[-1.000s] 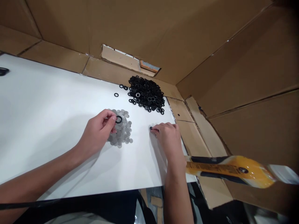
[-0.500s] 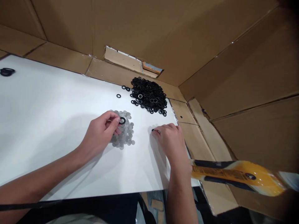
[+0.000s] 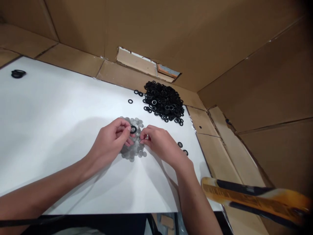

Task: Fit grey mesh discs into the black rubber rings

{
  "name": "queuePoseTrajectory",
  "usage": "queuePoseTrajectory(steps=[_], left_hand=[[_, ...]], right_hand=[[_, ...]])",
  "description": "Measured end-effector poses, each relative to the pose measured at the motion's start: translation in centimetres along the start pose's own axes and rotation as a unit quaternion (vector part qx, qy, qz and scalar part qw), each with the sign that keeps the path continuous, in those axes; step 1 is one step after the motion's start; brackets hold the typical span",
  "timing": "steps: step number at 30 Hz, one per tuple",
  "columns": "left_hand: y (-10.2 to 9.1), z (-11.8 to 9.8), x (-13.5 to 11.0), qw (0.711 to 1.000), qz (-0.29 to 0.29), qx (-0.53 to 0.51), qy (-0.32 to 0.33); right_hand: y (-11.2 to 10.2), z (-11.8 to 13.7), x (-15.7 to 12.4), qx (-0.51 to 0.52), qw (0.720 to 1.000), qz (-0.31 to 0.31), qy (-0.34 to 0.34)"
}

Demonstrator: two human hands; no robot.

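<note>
A black rubber ring (image 3: 135,130) is pinched between the thumb and forefinger of my left hand (image 3: 110,140), just above a pile of small grey translucent discs (image 3: 133,152). My right hand (image 3: 162,142) is at the right side of that pile. Its thumb and fingertips are pressed close together over the discs, and whether a disc sits between them is hard to make out. Right of my right wrist, two black rings with grey centres lie on the white table: one ring (image 3: 180,144) and a second ring (image 3: 186,152), partly hidden by the wrist.
A large heap of black rings (image 3: 166,98) is at the back right, with a few strays such as one ring (image 3: 130,101) beside it. Black loops (image 3: 18,74) lie far left. Cardboard walls (image 3: 195,42) enclose the table. A yellow-and-black object (image 3: 244,195) juts over the right edge.
My right hand has moved left from the table's right side to the disc pile, leaving ringed pieces behind there. My left hand still holds the black ring. The view has shifted slightly.
</note>
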State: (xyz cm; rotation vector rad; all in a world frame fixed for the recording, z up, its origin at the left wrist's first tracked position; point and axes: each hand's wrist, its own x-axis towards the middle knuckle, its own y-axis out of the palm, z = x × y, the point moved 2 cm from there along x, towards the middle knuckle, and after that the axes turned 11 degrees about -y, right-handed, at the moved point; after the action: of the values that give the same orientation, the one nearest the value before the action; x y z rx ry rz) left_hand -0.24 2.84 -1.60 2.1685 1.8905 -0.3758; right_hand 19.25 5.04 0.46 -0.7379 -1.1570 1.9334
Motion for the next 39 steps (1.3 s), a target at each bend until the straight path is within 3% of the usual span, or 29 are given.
queuePoseTrajectory(steps=[8,12,14,19,27,30,35,39], left_hand=[[0.1,0.0,-0.2,0.999,-0.009,0.034,-0.019],[-0.1,-0.1,-0.3,0.998,-0.021,0.044,-0.029],[-0.1,-0.1,-0.4,0.998,-0.031,0.052,-0.023],[0.1,-0.1,-0.6,0.997,-0.028,0.071,-0.012],[0.3,0.1,-0.5,0.997,-0.025,0.068,-0.002],[0.3,0.1,-0.6,0.998,-0.019,0.065,-0.001],[0.4,-0.1,-0.7,0.999,0.001,0.047,0.0],[0.3,-0.1,-0.7,0.999,0.02,0.032,0.006]], right_hand=[[-0.6,-0.1,-0.7,0.085,0.996,-0.022,0.032],[-0.8,-0.2,-1.1,0.152,0.984,-0.076,0.055],[-0.8,0.0,-1.1,0.223,0.962,-0.13,0.084],[0.2,1.3,-0.7,0.415,0.877,-0.216,0.105],[0.4,2.6,-0.5,0.473,0.838,-0.25,0.106],[0.6,2.9,-0.5,0.464,0.84,-0.254,0.121],[1.3,2.9,-0.5,0.391,0.868,-0.28,0.126],[1.3,2.7,-0.6,0.404,0.861,-0.284,0.117]])
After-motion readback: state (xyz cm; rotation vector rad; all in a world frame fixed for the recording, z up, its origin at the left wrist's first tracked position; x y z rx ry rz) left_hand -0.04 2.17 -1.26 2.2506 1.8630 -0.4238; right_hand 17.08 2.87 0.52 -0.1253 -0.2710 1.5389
